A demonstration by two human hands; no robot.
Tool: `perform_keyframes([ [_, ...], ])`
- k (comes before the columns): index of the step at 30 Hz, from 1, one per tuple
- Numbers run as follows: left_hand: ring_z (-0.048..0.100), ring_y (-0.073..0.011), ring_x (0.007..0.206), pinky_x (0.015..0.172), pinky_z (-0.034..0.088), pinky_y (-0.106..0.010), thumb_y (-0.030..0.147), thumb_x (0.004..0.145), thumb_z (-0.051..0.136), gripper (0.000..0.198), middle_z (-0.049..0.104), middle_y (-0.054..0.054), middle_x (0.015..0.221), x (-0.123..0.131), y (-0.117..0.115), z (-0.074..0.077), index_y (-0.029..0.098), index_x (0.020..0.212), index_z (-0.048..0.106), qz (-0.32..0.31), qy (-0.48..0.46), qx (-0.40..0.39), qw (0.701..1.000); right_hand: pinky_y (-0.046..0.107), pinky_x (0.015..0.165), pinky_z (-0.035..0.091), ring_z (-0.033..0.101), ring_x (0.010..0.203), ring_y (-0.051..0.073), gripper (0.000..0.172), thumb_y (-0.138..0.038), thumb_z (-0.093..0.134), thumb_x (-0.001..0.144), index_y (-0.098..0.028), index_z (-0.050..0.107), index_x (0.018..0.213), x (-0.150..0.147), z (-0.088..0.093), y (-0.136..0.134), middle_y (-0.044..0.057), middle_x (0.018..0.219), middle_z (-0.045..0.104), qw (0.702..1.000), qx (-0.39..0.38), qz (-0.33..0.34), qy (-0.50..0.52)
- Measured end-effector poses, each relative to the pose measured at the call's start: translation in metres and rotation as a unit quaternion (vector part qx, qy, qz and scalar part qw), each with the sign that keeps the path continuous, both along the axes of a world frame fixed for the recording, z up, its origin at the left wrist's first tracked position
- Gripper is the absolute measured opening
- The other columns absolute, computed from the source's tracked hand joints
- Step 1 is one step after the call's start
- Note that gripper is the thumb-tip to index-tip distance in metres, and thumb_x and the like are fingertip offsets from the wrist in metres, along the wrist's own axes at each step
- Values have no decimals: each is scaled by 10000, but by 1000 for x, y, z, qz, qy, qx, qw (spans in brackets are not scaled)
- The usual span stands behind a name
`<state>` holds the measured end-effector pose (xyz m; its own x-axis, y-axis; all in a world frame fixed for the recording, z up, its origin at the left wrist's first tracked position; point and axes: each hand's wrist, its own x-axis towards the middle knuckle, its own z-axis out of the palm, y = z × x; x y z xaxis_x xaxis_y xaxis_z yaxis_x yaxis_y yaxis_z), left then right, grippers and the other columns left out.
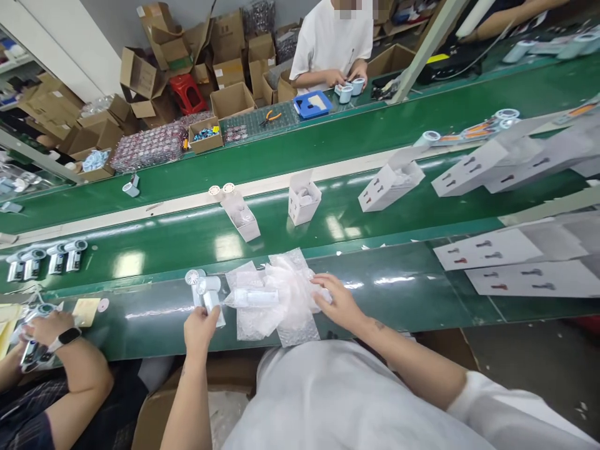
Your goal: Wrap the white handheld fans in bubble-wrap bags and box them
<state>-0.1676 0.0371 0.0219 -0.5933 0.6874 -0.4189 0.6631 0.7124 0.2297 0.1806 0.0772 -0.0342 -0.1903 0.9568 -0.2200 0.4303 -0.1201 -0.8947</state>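
Observation:
My left hand (200,325) is closed on the handle of a pale blue and white handheld device (212,294) with a round head. A similar device (194,282) lies against it on the left. Between my hands, a stack of bubble wrap sheets (291,312) is spread on the bench, with a pale wrapped item (255,297) on its left part. My right hand (335,301) touches the right side of the wrap, fingers bent around a whitish piece at its edge that is partly hidden.
Open white boxes (304,206) stand on the green conveyor (187,231). Larger printed boxes (497,250) lie at the right. A co-worker's hands (49,328) handle devices at the left; another person (330,50) works across the line. More devices (56,257) sit at the far left.

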Motion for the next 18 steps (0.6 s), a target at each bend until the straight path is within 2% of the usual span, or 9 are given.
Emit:
perform_keyframes([
  [2, 599, -214, 593, 555, 418, -278, 525, 699, 596, 348, 630, -33, 584, 35, -3, 15, 178, 711, 598, 43, -124, 99, 986, 467, 937, 453, 602, 1008, 260, 370, -477, 592, 793, -201, 631, 1036, 1, 17, 3, 119, 1094, 628, 983, -118, -31, 140],
  [4, 551, -158, 531, 518, 401, -242, 532, 692, 623, 382, 597, 2, 566, 85, -6, 19, 159, 776, 614, 31, -270, 162, 949, 438, 875, 496, 640, 922, 235, 430, -500, 652, 758, -193, 621, 1058, -7, 28, 6, 102, 1046, 658, 916, -266, 5, 300],
  [6, 525, -130, 520, 514, 403, -228, 530, 721, 626, 405, 568, 18, 567, 133, -11, 10, 146, 851, 613, -50, -374, 158, 912, 382, 837, 518, 656, 881, 209, 464, -486, 725, 707, -177, 629, 1040, -15, 31, 7, 93, 1013, 680, 839, -342, 25, 423],
  [7, 526, -125, 536, 535, 419, -229, 516, 761, 604, 408, 561, 25, 586, 151, -15, 1, 147, 933, 603, -107, -393, 158, 899, 348, 809, 527, 660, 842, 191, 446, -468, 754, 686, -166, 642, 996, -16, 30, 7, 86, 968, 693, 817, -352, 9, 457],
  [8, 542, -129, 577, 576, 445, -241, 497, 792, 586, 413, 573, 20, 637, 163, -20, -11, 152, 1020, 577, -170, -388, 159, 892, 317, 773, 535, 659, 794, 173, 414, -448, 775, 671, -156, 653, 939, -14, 28, 7, 77, 910, 702, 808, -350, -22, 474],
  [10, 589, -165, 751, 710, 490, -303, 444, 800, 608, 437, 613, -26, 836, 171, -36, -38, 171, 1130, 520, -313, -311, 152, 884, 281, 699, 545, 649, 712, 149, 341, -408, 790, 669, -155, 658, 855, 2, 21, 7, 56, 821, 703, 806, -338, -92, 477],
  [13, 561, -246, 993, 860, 476, -407, 281, 774, 651, 374, 573, -106, 1087, 157, -62, -75, 171, 1110, 530, -488, -114, 90, 861, 290, 655, 562, 654, 722, 156, 256, -351, 755, 729, -175, 656, 885, 44, 12, 7, 58, 886, 705, 812, -345, -116, 456],
  [16, 567, -239, 947, 827, 486, -391, 92, 821, 513, 211, 581, -107, 1028, 149, -78, -96, 160, 1010, 577, -541, 19, 43, 839, 304, 660, 575, 660, 785, 174, 254, -319, 733, 755, -182, 647, 951, 84, 13, 2, 80, 975, 697, 819, -368, -73, 434],
  [18, 563, -234, 943, 826, 485, -383, 91, 849, 471, 206, 580, -103, 1013, 153, -78, -99, 164, 1006, 585, -543, 46, 48, 837, 307, 681, 576, 664, 772, 173, 289, -310, 751, 732, -167, 640, 958, 100, 19, -4, 82, 924, 701, 816, -389, -29, 427],
])
